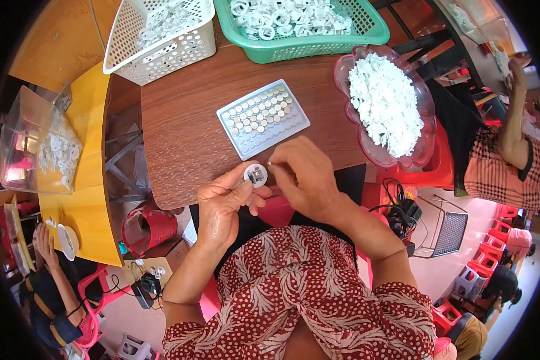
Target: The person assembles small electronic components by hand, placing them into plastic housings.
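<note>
My left hand point(225, 195) is closed on a round white plastic housing point(255, 175) with small metal parts inside, its open face turned up. Just right of it, my right hand point(306, 174) pinches a small shiny button cell point(270, 162) between thumb and fingers, slightly apart from the housing. Beyond both hands, a pale plastic tray point(244, 147) lies tilted on the table, holding rows of round silvery button cells point(261, 112). The pockets along its near side hold none.
On the brown table point(174, 120) stand a white basket point(162, 60) and a green basket point(300, 53) of white rings. A pink scalloped bowl point(427, 120) heaped with small white pieces sits right. Co-workers sit on both sides; a yellow table point(93, 162) stands left.
</note>
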Demonstrator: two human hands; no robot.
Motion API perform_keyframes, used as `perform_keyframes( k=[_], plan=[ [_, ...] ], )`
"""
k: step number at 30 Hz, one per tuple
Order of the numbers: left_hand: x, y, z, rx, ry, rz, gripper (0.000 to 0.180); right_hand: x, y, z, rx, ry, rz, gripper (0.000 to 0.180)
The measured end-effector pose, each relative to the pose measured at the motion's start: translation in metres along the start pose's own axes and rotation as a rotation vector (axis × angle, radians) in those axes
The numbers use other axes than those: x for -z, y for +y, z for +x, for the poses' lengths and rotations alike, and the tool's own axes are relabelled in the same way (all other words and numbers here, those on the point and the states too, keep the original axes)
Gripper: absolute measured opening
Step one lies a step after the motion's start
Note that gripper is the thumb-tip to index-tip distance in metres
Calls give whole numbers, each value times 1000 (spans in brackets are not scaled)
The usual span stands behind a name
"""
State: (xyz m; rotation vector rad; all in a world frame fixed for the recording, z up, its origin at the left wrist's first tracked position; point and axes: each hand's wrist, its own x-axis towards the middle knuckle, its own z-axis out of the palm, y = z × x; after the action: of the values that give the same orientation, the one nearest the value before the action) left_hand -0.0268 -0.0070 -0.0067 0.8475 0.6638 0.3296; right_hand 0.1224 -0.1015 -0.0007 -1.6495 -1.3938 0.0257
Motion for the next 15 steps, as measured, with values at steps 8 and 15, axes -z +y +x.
perform_keyframes(
  k=[8, 15],
  plan=[
    [-8, -1, -6, -51, 5, 72, 28, -12, -2, -9, 303, 68, -155, 33],
    [-6, -6, -9, -81, -3, 104, 28, -14, 1, -21, 421, 72, -249, 37]
  ],
)
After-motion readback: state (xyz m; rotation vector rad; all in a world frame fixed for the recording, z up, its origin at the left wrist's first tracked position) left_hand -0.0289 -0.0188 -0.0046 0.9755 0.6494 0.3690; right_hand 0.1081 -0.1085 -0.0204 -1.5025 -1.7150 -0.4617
